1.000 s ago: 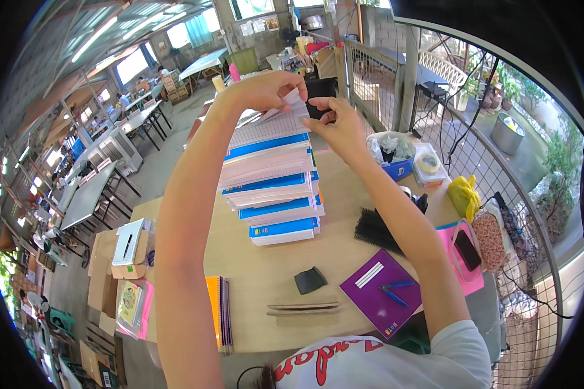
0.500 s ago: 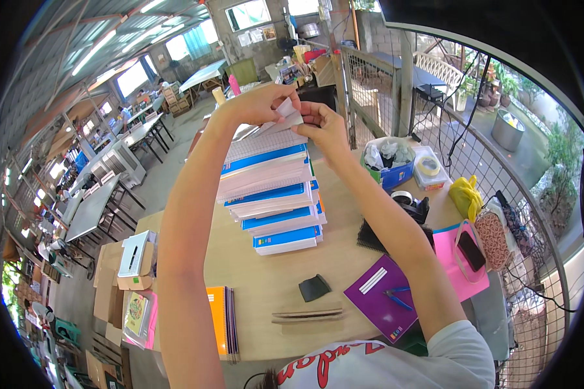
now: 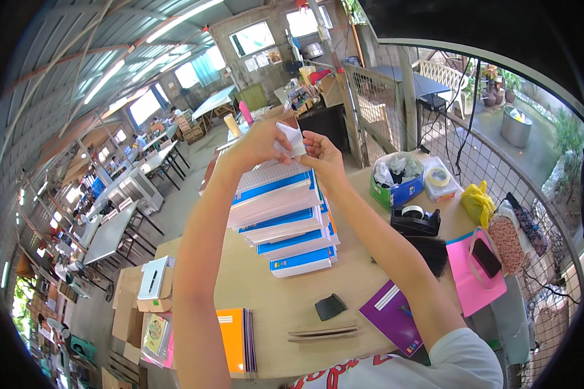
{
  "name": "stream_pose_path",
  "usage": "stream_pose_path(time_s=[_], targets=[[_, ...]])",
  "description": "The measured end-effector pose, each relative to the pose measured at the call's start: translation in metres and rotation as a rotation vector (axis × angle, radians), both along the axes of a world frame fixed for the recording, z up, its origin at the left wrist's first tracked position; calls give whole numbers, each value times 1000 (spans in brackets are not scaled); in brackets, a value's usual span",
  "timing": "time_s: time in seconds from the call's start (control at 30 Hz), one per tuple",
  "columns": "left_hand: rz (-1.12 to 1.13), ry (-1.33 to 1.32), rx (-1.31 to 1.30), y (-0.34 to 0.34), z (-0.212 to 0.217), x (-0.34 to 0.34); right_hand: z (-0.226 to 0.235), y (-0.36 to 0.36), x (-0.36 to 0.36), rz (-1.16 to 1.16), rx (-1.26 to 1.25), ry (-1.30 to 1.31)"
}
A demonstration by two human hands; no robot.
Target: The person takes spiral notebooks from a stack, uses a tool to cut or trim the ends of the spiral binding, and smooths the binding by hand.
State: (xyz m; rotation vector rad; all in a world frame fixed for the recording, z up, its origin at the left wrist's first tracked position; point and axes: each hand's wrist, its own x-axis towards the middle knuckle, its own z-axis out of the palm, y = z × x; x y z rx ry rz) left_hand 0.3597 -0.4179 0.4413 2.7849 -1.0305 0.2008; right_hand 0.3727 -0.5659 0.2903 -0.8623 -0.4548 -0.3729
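Note:
Both my arms reach out over a tall leaning stack of notebooks (image 3: pixel 291 245) with blue covers and white page edges, spread in stepped bundles. Above its far end, a small white sheet of paper (image 3: pixel 293 137) is pinched between my hands. My left hand (image 3: pixel 265 145) is closed on the paper's left side. At its right edge, my right hand (image 3: pixel 322 155) grips with thumb and fingers, partly hiding the corner. Directly below my hands lies a grid-lined page (image 3: pixel 266 176) on top of the stack.
Nearer on the table (image 3: pixel 253 285) are orange spiral notebooks (image 3: pixel 232 340), a black piece (image 3: pixel 330 307), brown strips (image 3: pixel 323 334) and a purple notebook (image 3: pixel 390 319). To the right stand a tape dispenser (image 3: pixel 415 222), a blue-green box (image 3: pixel 396 185) and a pink folder (image 3: pixel 477 279) with a phone.
My head view has tilted, so the scene sits lower in the picture. Both hands, with the paper, have come slightly closer, and the paper now stands more upright between them.

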Motion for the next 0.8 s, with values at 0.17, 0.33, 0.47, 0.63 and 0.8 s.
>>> stream_pose_path(time_s=[0.17, 0.33, 0.47, 0.63, 0.8], targets=[[30, 174, -165, 8, 0, 7, 1, -3, -2, 23, -3, -5], [20, -17, 3, 2, 2, -3, 2, -5, -4, 31, -47, 9], [-7, -1, 38, 4, 4, 6, -1, -6, 1, 28, -42, -2], [0, 75, -49, 11, 2, 13, -4, -5, 4, 18, -58, -40], [-22, -76, -18, -4, -5, 2, -2, -14, 6, -44, -146, -57]])
